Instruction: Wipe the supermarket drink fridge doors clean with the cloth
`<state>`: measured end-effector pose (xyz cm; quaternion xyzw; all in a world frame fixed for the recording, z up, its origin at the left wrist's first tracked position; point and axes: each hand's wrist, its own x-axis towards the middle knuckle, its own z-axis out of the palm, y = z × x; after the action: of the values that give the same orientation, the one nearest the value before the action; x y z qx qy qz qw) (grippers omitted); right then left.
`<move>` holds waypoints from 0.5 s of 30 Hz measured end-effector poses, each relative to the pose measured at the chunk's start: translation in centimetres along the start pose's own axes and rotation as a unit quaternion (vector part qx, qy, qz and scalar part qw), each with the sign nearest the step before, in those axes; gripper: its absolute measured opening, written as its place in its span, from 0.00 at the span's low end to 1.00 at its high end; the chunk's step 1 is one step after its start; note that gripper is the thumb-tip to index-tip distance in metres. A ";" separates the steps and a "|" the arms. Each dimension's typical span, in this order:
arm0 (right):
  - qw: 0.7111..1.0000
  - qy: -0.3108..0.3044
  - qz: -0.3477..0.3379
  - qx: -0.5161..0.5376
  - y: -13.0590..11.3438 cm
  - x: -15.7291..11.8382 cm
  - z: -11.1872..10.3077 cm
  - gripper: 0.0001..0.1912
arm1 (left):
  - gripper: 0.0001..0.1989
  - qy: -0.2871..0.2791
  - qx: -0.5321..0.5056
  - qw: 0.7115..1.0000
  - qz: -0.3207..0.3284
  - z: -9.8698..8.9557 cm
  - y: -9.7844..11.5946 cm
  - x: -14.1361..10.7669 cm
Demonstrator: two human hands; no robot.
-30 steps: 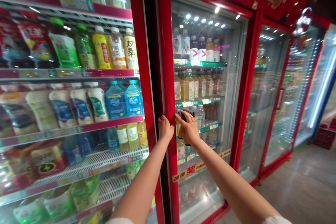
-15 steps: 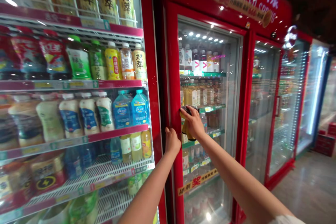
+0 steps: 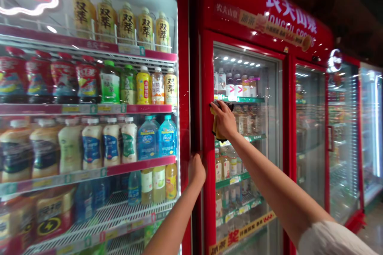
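Note:
My right hand presses a yellow cloth with dark edging against the glass door of a red drinks fridge, near the left side of the pane. Its fingers bend over the cloth, part of which hangs below the palm. Lower and to the left, my left hand is closed around the left edge of the red door frame. Most of its fingertips are hidden behind that edge. Bottles stand on shelves behind the glass.
On the left, another fridge shows bottled drinks on its racks. A dark gap separates the two fridges. More glass-door fridges line up to the right, one with a handle. Tiled floor shows at lower right.
My right hand and the cloth have moved up the glass, from beside the second shelf to just below the top one. My left hand stays at the door edge. The camera view has shifted.

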<state>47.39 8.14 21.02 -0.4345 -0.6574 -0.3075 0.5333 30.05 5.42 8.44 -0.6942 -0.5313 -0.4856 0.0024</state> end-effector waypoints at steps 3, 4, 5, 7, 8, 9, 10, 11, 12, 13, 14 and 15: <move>1.000 0.005 -0.016 0.002 0.0 1.6 0.3 0.33 | 0.24 0.014 0.037 0.996 0.082 -0.7 1.3 0.3; 1.000 -0.004 -0.031 0.000 0.0 1.7 0.4 0.34 | 0.27 0.014 0.064 0.989 0.129 -1.0 1.7 0.6; 0.999 -0.012 -0.044 -0.002 0.0 1.9 0.3 0.34 | 0.28 0.011 0.096 0.979 0.179 -1.2 2.1 1.0; 0.998 -0.016 -0.057 -0.005 0.2 3.0 0.1 0.34 | 0.28 0.005 0.159 0.951 0.264 -1.7 3.0 2.4; 0.998 -0.008 -0.055 -0.004 0.3 4.1 -0.1 0.34 | 0.28 0.008 0.179 0.940 0.291 -1.9 3.5 3.3; 0.999 0.003 -0.049 -0.003 0.3 5.6 -0.3 0.33 | 0.29 0.020 0.191 0.931 0.311 -2.1 4.0 4.4; 0.999 0.017 -0.044 -0.003 0.3 7.3 -0.6 0.32 | 0.30 0.039 0.198 0.923 0.327 -2.3 4.5 5.7; 0.999 0.032 -0.041 -0.006 0.2 9.2 -1.0 0.31 | 0.32 0.061 0.201 0.916 0.342 -2.5 5.1 7.0; 0.998 0.048 -0.045 -0.013 0.1 11.1 -1.3 0.30 | 0.34 0.081 0.202 0.909 0.356 -2.6 5.7 8.3; 0.996 0.063 -0.054 -0.021 0.1 12.8 -1.7 0.28 | 0.36 0.097 0.204 0.902 0.368 -2.8 6.3 9.5; 0.994 0.074 -0.069 -0.031 0.0 14.1 -2.0 0.27 | 0.36 0.108 0.207 0.896 0.377 -3.0 6.9 10.7; 0.992 0.080 -0.087 -0.040 0.1 15.0 -2.3 0.26 | 0.36 0.113 0.211 0.892 0.384 -3.1 7.3 11.7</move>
<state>47.63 9.85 36.12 -0.3710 -0.6352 -0.4125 0.5373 32.94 9.22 21.77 -0.7675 -0.3093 -0.3991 0.3950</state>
